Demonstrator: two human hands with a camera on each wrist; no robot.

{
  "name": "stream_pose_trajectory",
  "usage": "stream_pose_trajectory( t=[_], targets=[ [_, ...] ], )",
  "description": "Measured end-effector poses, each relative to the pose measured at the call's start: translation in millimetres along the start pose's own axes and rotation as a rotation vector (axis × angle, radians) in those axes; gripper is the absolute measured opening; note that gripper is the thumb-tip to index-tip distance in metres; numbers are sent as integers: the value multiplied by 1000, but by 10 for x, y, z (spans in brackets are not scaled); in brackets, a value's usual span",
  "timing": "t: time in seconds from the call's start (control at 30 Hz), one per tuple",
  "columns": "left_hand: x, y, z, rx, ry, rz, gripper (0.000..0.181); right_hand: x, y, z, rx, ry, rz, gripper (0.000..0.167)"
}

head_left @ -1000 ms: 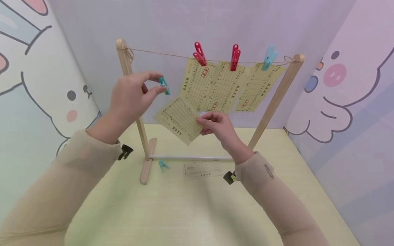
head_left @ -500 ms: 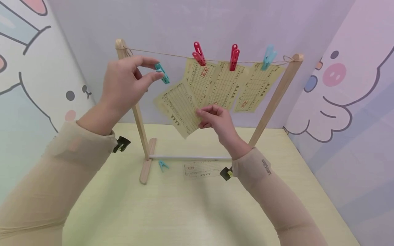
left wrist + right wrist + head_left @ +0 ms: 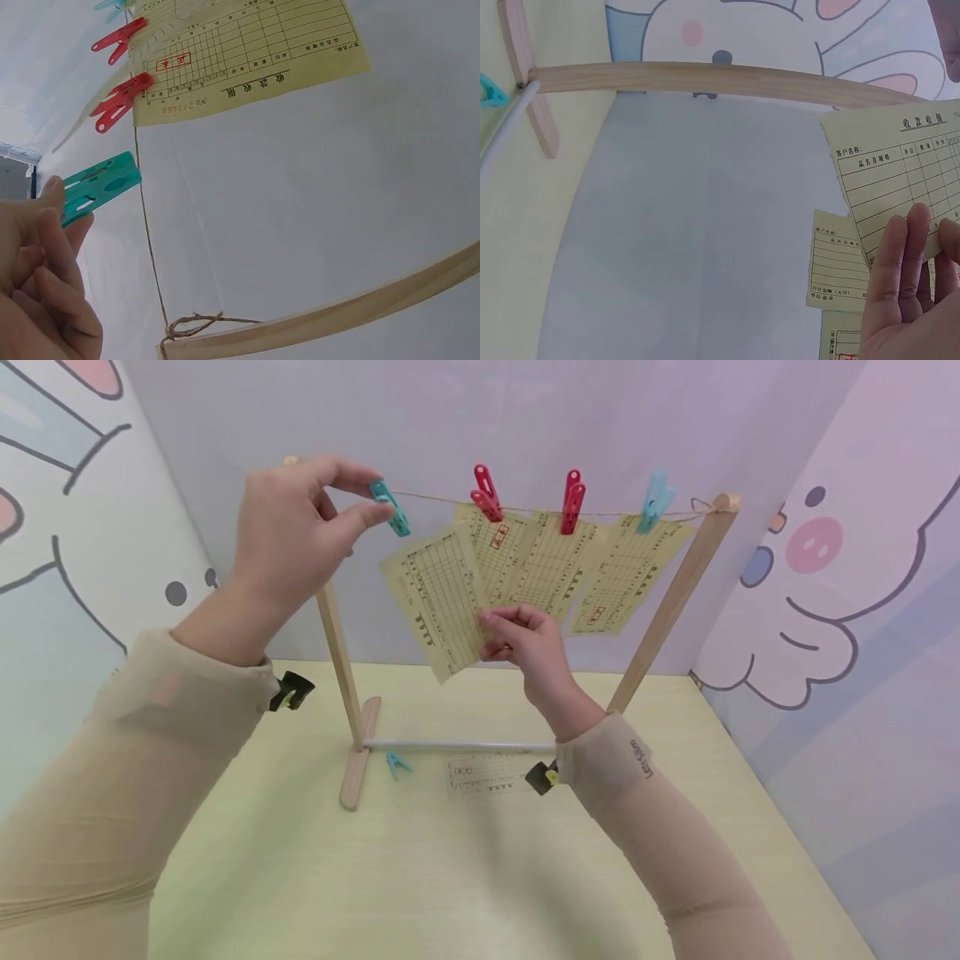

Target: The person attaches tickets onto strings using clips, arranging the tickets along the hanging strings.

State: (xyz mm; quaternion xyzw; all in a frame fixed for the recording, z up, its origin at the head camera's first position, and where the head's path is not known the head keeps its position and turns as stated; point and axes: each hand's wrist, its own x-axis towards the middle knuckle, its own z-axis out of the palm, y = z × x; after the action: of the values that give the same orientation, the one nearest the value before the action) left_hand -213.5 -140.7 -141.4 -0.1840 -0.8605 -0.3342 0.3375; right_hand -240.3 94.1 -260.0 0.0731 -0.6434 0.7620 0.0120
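My left hand [image 3: 288,527] pinches a teal clothespin [image 3: 391,510] by its handles, close to the left stretch of the string [image 3: 427,495]. In the left wrist view the clothespin [image 3: 105,184] has its tip right beside the string. A yellow printed receipt [image 3: 438,602] is pinched at its right edge between the thumb and fingers of my right hand [image 3: 528,652]. It tilts just below the clothespin, apart from it, and partly covers a hanging receipt [image 3: 497,547]. Two red clothespins [image 3: 487,493] and a light blue clothespin [image 3: 657,503] hold receipts on the string.
The string runs between two wooden posts [image 3: 675,602]; my left hand hides part of the left one. A pale rod [image 3: 457,746] joins the stand low down. On the table [image 3: 360,877] lie a blue clothespin [image 3: 397,765] and another receipt [image 3: 487,775].
My left hand has risen with the teal clothespin from below the string up to its height. My right hand has lifted the receipt slightly and turned it more upright.
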Motion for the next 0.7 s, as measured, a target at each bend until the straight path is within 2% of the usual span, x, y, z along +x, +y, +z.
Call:
stream_pose_trajectory(
  t=[0.27, 0.5, 0.7],
  targets=[
    [63, 67, -58, -5, 10, 0, 27, 5, -21, 92, 77, 14, 1, 5],
    [130, 71, -20, -18, 58, 31, 27, 39, -22, 139, 125, 30, 5, 6],
    [185, 52, -11, -25, 87, 46, 25, 88, -43, 204, 164, 67, 43, 5]
  ],
)
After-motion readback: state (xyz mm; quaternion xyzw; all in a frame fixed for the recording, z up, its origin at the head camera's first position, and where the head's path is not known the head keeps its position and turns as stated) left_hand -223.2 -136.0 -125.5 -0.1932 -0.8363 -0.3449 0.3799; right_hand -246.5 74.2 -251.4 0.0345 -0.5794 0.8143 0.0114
